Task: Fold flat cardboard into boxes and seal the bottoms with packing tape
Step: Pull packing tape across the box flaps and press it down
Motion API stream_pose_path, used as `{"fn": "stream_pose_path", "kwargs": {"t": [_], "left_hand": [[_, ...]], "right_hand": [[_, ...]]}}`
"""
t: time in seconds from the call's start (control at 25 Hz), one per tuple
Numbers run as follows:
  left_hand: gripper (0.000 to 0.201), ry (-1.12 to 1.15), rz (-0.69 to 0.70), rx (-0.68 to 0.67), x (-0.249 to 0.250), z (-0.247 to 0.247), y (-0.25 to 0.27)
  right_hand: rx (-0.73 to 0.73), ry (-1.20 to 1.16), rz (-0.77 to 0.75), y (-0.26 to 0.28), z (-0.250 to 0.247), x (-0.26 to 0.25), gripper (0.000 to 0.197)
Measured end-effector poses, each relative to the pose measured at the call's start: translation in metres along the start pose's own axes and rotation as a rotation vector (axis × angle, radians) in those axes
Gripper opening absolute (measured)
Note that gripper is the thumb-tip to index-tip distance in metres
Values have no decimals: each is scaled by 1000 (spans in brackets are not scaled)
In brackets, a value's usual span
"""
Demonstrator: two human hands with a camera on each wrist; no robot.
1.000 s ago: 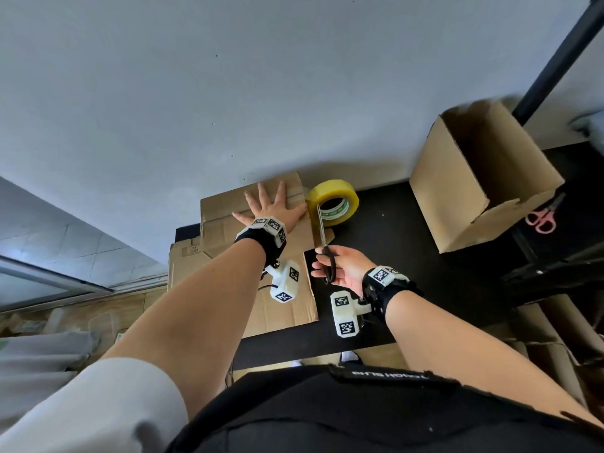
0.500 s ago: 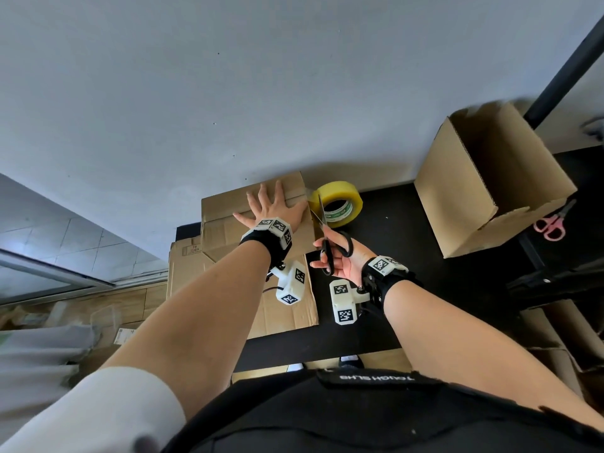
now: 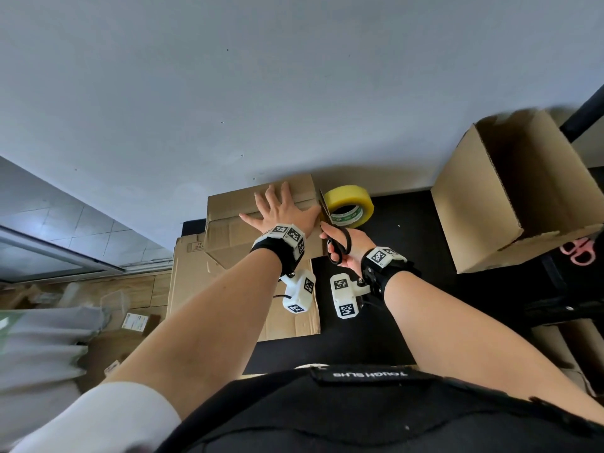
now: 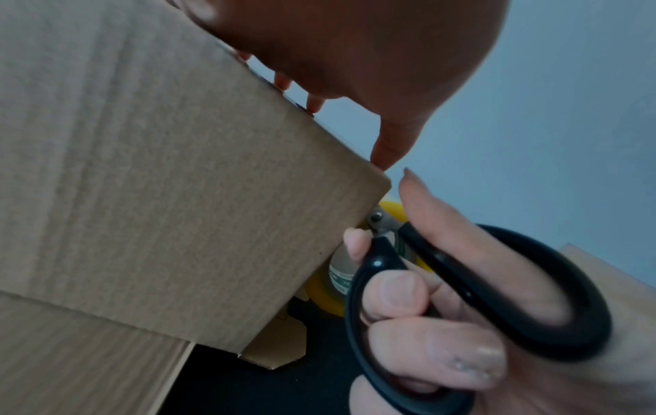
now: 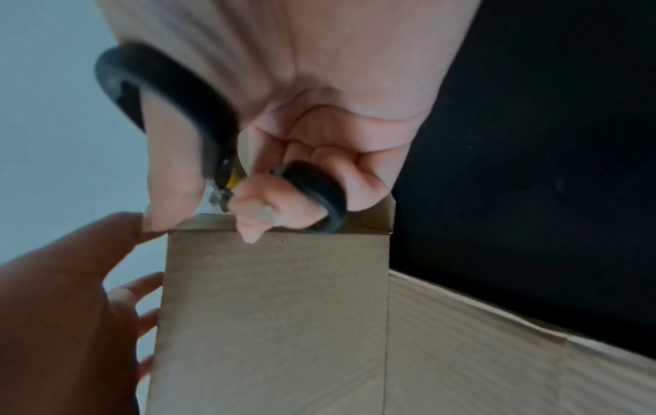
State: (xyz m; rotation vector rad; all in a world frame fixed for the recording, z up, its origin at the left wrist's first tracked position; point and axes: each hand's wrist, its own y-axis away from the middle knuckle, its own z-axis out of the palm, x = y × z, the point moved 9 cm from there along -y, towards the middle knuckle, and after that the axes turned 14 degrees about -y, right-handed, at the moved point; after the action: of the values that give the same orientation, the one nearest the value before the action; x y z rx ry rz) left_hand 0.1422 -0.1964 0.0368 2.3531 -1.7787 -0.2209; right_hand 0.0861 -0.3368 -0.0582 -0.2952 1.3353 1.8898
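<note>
A folded cardboard box (image 3: 228, 230) stands bottom-up at the table's far left, by the wall. My left hand (image 3: 277, 209) lies flat on its top with fingers spread, also seen as a left hand (image 4: 355, 56) pressing the box (image 4: 159, 182). My right hand (image 3: 346, 246) grips black-handled scissors (image 3: 340, 243), blades pointing up at the box's right edge beside a yellow tape roll (image 3: 351, 206). The right wrist view shows the scissors (image 5: 170, 92) with fingers through the loops just above the box (image 5: 277, 309). The scissors (image 4: 479, 294) fill the left wrist view.
An assembled open box (image 3: 516, 197) lies on its side at the right of the black table (image 3: 408, 256). Pink scissors (image 3: 578, 253) rest beside it. Flat cardboard sheets (image 3: 192, 289) lie under the left box. A black pole (image 3: 585, 112) leans at far right.
My right hand has carried the scissors up and forward to the box's right edge near the tape roll, fingers now through the handles. The left hand has stayed pressed on the box.
</note>
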Motion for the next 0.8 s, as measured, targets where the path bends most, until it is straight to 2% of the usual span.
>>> {"fn": "stream_pose_path", "kwargs": {"t": [0.24,0.36,0.48,0.56,0.68,0.8], "left_hand": [[80,-6,-25,52,0,0,-1],[68,28,-78,82,-1,-5,-4],[66,17,-151,82,2,-9,-10],[61,-1,-181,98,7,-14,-13],[56,4,-185,114,17,-18,-14],[60,-26,-163,113,27,-12,-14]], "right_hand": [[55,22,-44,-12,-15,-2,34],[105,280,-114,-14,-22,-6,35],[168,372,-206,-15,-31,-16,39],[197,529,-256,-14,-33,-24,40],[252,829,-304,-11,-34,-35,35],[315,990,-311,-10,-35,-37,42]]}}
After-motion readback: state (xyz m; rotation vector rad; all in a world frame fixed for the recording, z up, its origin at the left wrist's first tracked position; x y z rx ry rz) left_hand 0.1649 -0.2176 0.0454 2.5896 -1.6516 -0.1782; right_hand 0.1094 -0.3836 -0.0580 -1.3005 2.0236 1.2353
